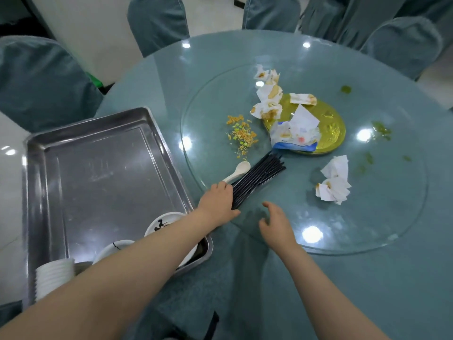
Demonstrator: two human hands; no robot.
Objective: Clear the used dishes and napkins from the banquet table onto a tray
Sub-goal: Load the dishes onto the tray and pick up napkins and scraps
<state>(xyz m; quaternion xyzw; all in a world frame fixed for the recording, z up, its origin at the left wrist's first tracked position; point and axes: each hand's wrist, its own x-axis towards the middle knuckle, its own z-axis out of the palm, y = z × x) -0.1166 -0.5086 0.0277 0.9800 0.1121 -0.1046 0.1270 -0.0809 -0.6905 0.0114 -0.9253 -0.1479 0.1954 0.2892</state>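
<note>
Black chopsticks (257, 179) lie bundled on the glass, angled far-right, near ends under the left hand (218, 204). A white spoon (237, 171) rests just left of them. Stained napkins (267, 99) are heaped on and around the gold plate (331, 126), and more napkins (334, 184) sit crumpled to the right. The steel tray (98, 173) at left holds white bowls (166, 223) and stacked cups (54, 273) at its near end.
</note>
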